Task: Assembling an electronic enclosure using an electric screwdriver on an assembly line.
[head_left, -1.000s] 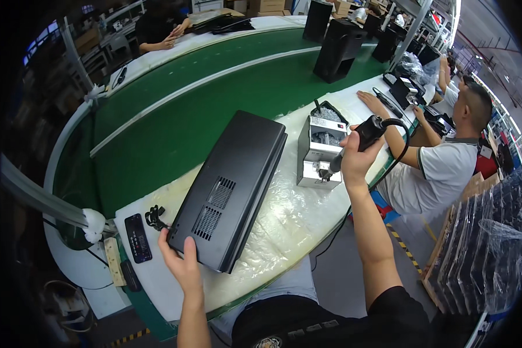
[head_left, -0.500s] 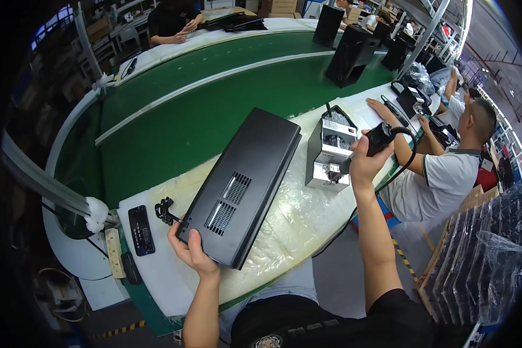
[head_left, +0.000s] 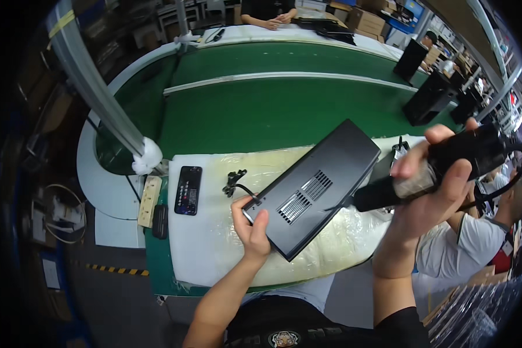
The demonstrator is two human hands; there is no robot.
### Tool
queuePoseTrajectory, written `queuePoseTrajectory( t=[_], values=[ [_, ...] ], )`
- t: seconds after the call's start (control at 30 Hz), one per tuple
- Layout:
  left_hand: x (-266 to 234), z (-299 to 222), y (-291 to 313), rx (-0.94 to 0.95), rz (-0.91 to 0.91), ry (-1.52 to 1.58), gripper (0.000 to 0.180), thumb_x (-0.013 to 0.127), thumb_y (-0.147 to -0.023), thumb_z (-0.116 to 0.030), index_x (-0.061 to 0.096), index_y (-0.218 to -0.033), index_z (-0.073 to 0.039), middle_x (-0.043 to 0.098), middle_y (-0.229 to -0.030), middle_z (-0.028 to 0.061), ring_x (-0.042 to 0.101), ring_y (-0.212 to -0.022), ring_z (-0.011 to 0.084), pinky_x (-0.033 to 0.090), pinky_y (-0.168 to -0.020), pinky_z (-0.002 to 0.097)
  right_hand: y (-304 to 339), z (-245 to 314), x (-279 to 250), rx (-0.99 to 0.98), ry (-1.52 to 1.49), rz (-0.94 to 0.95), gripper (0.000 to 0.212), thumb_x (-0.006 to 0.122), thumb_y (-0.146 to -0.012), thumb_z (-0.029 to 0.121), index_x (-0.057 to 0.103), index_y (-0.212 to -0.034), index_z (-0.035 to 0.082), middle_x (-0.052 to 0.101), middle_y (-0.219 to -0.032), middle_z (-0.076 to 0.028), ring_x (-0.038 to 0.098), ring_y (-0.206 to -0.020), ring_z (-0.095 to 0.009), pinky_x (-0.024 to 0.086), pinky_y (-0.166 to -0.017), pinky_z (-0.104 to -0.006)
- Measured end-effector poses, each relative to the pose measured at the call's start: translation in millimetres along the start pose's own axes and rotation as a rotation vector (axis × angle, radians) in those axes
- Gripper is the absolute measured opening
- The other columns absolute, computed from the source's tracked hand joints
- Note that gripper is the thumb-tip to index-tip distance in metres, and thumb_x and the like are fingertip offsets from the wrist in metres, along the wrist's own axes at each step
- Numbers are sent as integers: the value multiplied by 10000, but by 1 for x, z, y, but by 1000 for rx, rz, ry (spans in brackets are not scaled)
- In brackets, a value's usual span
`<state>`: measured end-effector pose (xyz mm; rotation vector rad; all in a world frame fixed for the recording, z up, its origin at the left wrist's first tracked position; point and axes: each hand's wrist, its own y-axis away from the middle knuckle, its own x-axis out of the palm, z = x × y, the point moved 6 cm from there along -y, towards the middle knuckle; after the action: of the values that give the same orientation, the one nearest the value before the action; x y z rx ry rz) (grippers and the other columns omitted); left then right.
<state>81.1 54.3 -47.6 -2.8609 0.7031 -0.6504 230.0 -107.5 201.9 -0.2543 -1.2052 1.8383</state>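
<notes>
Black case point(head_left: 314, 190); cord bundle point(head_left: 230, 187), phone point(head_left: 188, 191) leftward

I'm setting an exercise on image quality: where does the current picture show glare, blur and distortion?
Head view: bright glints on the plastic sheet; head view: blur on the right grip and black tool; head view: the white rail looks bowed, with blackened corners.

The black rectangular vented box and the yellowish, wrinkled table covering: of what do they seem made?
The box: matte, perhaps plastic or painted metal, from its even, soft sheen. The covering: probably glossy plastic film, from its creases and glints.
</notes>
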Motion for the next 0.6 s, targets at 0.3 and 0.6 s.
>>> queuePoseTrajectory(
  t=[0.3,0.6],
  values=[
    [0,1,-3,36,14,-47,385,630,-835,-140,481,-1141,42,508,-1119,135,501,-1026,215,388,-959,330,15,-47,105,18,-46,261,632,566,-977,290,242,-1440,9,621,-1031,-183,585,-582,-160,496,-557,-264],
    [-1,5,-1,65,23,-53,405,634,-840,-149,475,-1158,45,498,-1124,148,488,-1047,236,365,-983,341,36,-74,119,66,-79,315,692,624,-941,247,225,-1443,-15,615,-979,-177,580,-582,-145,483,-534,-248]
  ],
)
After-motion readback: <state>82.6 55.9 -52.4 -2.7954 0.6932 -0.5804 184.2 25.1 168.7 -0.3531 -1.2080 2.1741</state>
